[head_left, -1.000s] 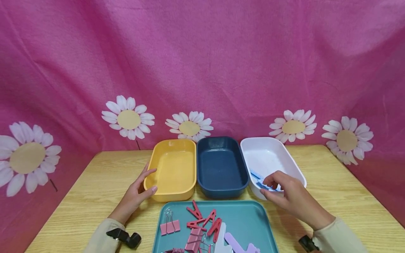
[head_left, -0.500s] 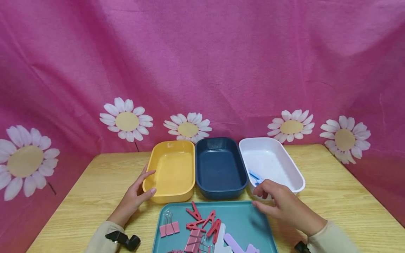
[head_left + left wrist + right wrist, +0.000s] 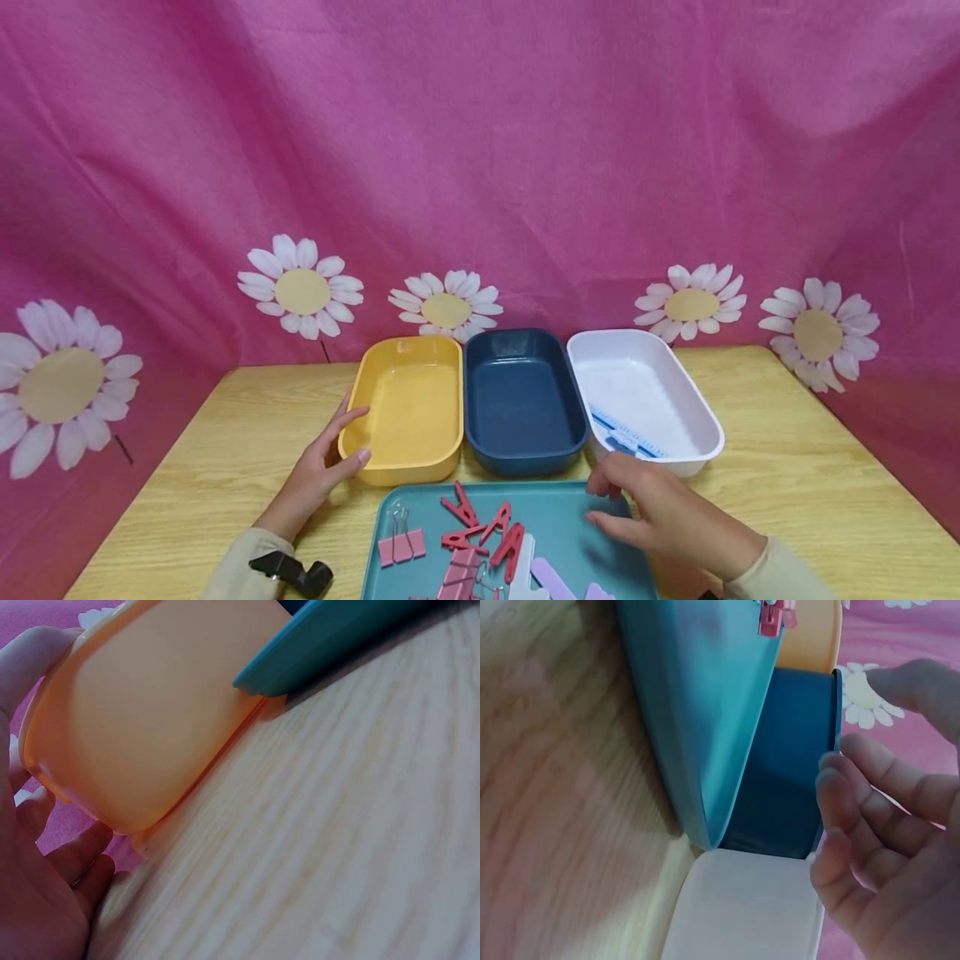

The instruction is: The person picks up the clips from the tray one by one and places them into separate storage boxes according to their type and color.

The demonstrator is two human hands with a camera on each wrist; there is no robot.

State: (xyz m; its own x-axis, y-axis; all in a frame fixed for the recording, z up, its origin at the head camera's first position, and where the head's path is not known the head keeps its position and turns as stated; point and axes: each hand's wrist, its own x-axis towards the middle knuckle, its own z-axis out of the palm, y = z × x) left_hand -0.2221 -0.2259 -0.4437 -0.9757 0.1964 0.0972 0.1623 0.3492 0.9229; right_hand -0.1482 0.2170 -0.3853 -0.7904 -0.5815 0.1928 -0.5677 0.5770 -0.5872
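My left hand rests at the near left corner of the yellow bin, thumb and a finger at its rim. In the left wrist view the other fingers lie loosely beside its outer wall. My right hand hovers over the right part of the teal tray, fingers loosely bent, holding nothing. Inside the white bin lies a light-blue ruler-like strip with scale marks. The tray bears red clothespins, pink binder clips, a white flat piece and a lavender one.
A navy bin stands between the yellow and white bins, all in a row at the back of the wooden table. Behind them hangs a pink cloth with daisies. The tray's front part is cut off by the frame.
My right hand has drawn back from over the white bin towards the tray, uncovering the blue strip. The left hand stays at the yellow bin.
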